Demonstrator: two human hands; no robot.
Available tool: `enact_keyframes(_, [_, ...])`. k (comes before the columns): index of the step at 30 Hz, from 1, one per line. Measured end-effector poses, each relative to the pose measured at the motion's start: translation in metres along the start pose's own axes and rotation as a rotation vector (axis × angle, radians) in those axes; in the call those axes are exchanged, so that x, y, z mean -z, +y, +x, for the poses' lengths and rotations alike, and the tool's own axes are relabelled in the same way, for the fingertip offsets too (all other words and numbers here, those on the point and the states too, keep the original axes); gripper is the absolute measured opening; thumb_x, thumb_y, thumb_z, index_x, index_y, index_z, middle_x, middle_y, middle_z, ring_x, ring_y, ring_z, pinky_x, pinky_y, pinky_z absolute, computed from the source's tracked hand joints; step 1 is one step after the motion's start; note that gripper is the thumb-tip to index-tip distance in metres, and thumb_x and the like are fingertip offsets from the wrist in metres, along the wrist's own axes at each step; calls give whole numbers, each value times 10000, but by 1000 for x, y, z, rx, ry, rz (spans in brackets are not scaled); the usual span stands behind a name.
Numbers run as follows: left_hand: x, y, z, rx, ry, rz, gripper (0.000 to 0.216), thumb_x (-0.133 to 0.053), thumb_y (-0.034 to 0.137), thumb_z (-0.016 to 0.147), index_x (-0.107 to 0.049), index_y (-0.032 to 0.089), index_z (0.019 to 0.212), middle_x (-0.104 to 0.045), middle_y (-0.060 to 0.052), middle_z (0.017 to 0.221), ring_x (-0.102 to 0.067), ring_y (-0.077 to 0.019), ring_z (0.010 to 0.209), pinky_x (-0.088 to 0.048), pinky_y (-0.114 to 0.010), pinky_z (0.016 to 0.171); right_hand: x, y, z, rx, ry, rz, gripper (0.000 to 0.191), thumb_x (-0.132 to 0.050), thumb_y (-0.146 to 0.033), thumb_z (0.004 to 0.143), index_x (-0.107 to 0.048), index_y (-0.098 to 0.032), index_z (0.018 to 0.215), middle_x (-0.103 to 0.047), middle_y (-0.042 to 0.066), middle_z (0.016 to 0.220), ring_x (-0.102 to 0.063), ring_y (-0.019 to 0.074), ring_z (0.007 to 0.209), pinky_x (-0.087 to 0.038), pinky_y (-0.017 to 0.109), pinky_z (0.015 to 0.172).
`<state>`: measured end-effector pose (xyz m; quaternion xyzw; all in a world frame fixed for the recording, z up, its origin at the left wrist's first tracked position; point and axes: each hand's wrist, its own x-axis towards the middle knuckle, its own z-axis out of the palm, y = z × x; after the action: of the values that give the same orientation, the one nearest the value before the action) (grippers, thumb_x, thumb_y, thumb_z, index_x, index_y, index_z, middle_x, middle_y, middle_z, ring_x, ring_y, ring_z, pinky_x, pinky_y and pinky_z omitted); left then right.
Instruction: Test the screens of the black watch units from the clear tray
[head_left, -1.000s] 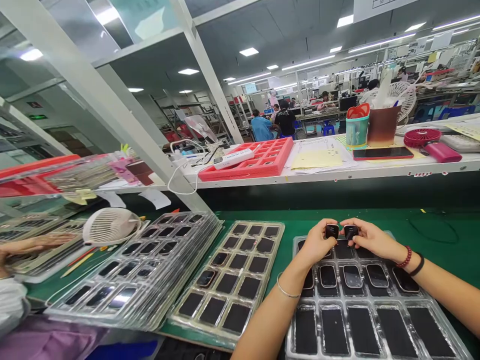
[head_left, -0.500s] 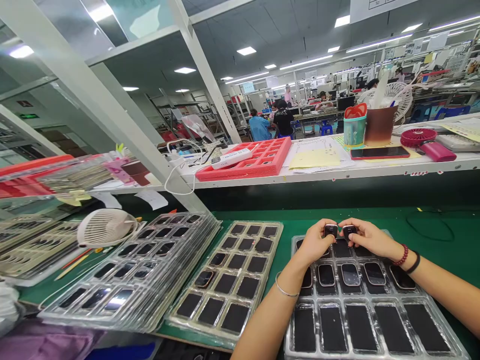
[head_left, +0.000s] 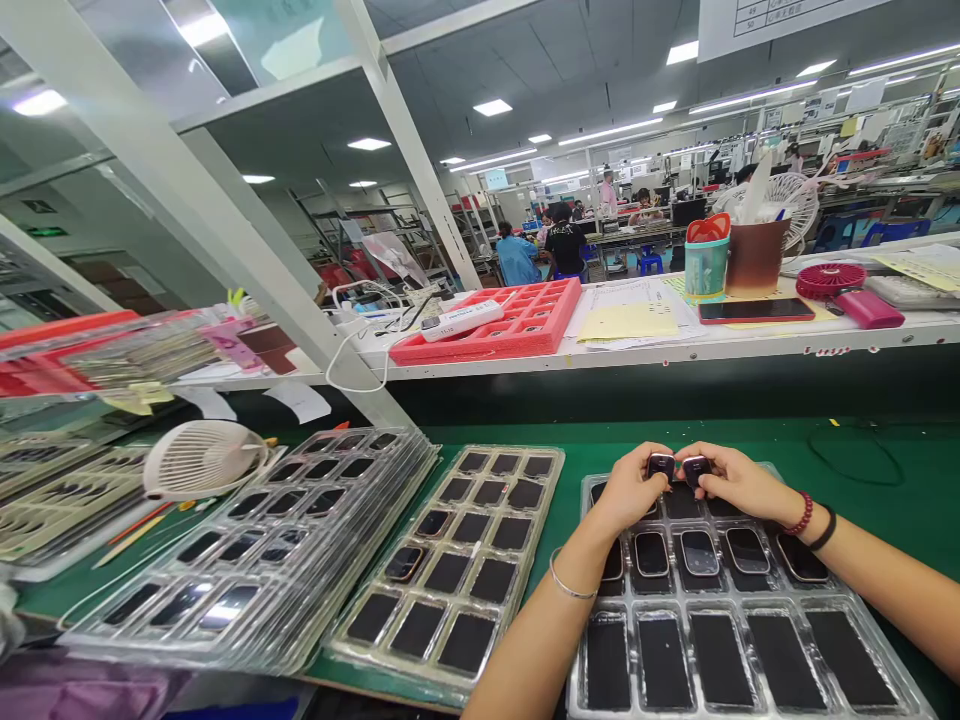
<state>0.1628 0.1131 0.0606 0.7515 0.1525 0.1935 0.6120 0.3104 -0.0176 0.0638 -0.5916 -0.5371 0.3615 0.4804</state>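
Observation:
My left hand (head_left: 628, 488) pinches a small dark watch body (head_left: 661, 466) above the far end of a clear plastic tray (head_left: 862, 610). Beside it, my right hand (head_left: 739, 480) grips a second watch body (head_left: 697, 468), and the two pieces nearly touch. This tray holds a row of watch bodies (head_left: 700, 552) in its middle pockets, while the near pockets show only dark liners. A silver bangle is on my left wrist, and red and black bands are on the right.
A second tray (head_left: 461, 545) lies left of mine, then a stack of trays (head_left: 247, 560). A white fan (head_left: 201, 460) sits further left. On the raised shelf are a red tray (head_left: 517, 320), papers, a phone (head_left: 754, 310) and cups. People work at distant benches.
Both hands stay at the tray's far end with the two watch bodies, lowering slightly. The other person's hand at the left edge has gone out of view. The camera shifted a little.

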Motion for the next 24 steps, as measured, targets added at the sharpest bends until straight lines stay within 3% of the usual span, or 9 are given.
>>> enact_keyframes(6, [2, -2, 0, -26, -5, 26, 331, -513, 81, 703, -580, 173, 1015, -630, -38, 943, -599, -143, 796, -487, -267, 744, -1, -1, 0, -1, 9, -2, 319, -490, -150, 782, -533, -175, 1097, -592, 55, 1019, -601, 125, 687, -498, 308, 700])
enact_keyframes(16, [1, 9, -3, -7, -8, -106, 192, -536, 239, 786, -595, 134, 935, -612, -50, 837, -588, -150, 737, -521, -278, 665, -3, -7, 0, -29, 34, 38, 220, -520, -277, 836, -575, -143, 1000, -617, 49, 877, -585, 111, 625, -489, 261, 599])
enact_keyframes(24, [1, 5, -3, -37, 18, -37, 274, -559, 98, 713, -579, 148, 982, -623, -43, 884, -593, -133, 747, -502, -257, 699, -3, -7, -2, 2, 28, 26, 289, -507, -155, 777, -543, -168, 1063, -598, 49, 964, -602, 117, 683, -500, 283, 672])
